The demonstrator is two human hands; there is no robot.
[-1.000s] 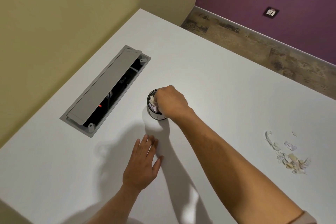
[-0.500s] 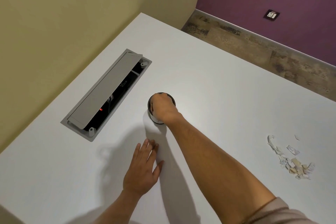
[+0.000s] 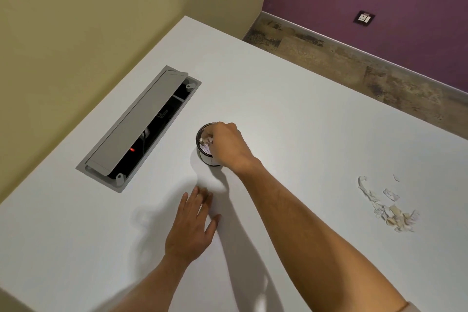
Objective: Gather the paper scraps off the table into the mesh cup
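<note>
A small black mesh cup [image 3: 205, 158] stands near the middle of the white table [image 3: 304, 119]. My right hand [image 3: 229, 145] hovers over its mouth, fingers bunched downward on white paper scraps [image 3: 204, 141] that sit in the top of the cup. The hand covers the right half of the rim. My left hand [image 3: 192, 225] lies flat on the table in front of the cup, fingers spread, holding nothing. A loose pile of torn paper scraps [image 3: 390, 213] rests on the table far to the right, with two stray bits just beyond it.
A grey cable box [image 3: 136, 126] is set into the table left of the cup, its lid half open with a red light inside. The table's far edge runs along a yellow wall and a strip of floor below a purple wall.
My right hand pushed down into the cup, then rose a little, so the scraps show again at its fingertips. The left hand stayed flat. The view shifted slightly.
</note>
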